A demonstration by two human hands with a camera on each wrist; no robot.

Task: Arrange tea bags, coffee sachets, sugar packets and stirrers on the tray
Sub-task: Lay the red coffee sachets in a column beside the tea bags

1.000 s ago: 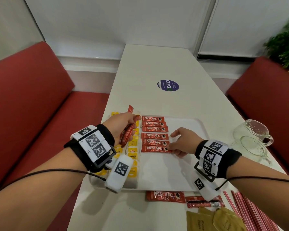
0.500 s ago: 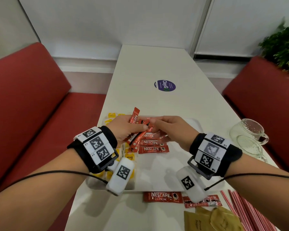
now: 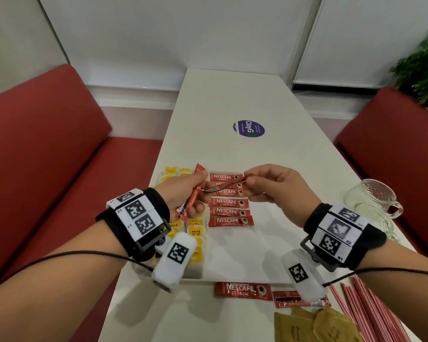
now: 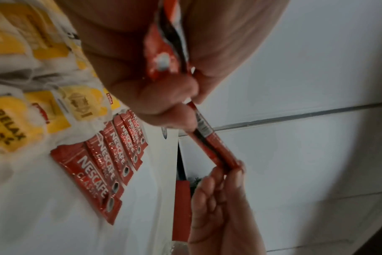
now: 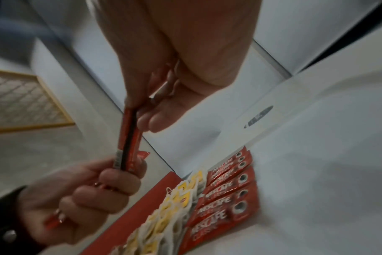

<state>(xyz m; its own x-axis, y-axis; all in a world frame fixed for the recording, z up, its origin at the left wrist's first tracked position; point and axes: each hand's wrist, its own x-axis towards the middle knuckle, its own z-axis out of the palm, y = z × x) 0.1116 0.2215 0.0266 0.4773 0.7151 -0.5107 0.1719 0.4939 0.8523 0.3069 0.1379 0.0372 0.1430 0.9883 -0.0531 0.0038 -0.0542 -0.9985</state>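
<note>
My left hand (image 3: 195, 193) grips a small bundle of red coffee sachets (image 3: 192, 202) above the left side of the white tray (image 3: 257, 255). My right hand (image 3: 246, 180) pinches the far end of one sachet (image 3: 225, 185), which stretches between both hands. The left wrist view shows this sachet (image 4: 212, 146) running from my left fingers to my right fingertips (image 4: 236, 170). In the right wrist view the same sachet (image 5: 129, 138) hangs between thumb and forefinger. Several Nescafe sachets (image 3: 230, 212) lie in a neat column on the tray, with yellow tea bags (image 3: 195, 230) in rows to their left.
On the table in front of the tray lie two loose coffee sachets (image 3: 242, 290), brown sugar packets (image 3: 314, 327) and a pile of red stirrers (image 3: 381, 314). Two glass cups (image 3: 373, 198) stand at the right edge. Red benches flank the table; a purple sticker (image 3: 248, 129) sits farther back.
My right hand left the sachet column on the tray, rose to the left hand and pinched one sachet from the bundle. It now draws that sachet out to the right.
</note>
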